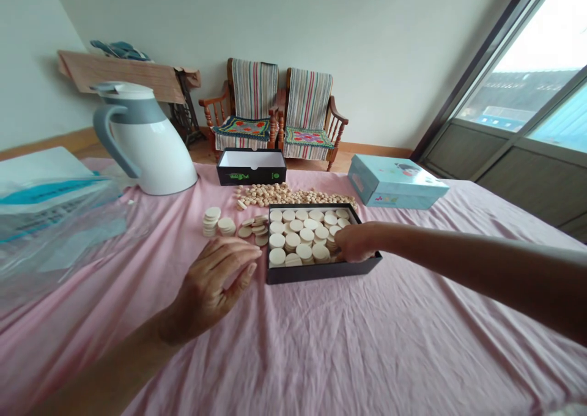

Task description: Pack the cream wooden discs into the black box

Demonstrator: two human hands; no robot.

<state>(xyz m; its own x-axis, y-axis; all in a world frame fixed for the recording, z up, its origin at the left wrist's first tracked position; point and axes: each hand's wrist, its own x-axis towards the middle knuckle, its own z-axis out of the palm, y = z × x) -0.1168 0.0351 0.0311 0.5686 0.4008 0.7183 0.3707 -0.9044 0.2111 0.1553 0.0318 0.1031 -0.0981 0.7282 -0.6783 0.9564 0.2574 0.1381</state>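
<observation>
My right hand [356, 242] reaches down into the right end of a black box [316, 274]. Its fingers are curled inward against the stacks there, and what they grip is hidden behind the hand. Rows of stacked round wooden discs [306, 235] stand in the box. My left hand [217, 278] hovers or rests just left of the box, fingers stretched out and holding nothing; whether it touches the cloth I cannot tell. Just beyond its fingertips lie loose wooden discs [254, 226], some overlapping. Two neat disc stacks, a taller one [211, 220] and a shorter one [226, 226], are farther left.
Behind the box spreads a heap of small wooden pieces [293, 196]. A black box with white inside [251, 170], a light blue box [397, 183], a white and grey jug [149, 141] and clear plastic packaging [59, 226] share the pink cloth [321, 349].
</observation>
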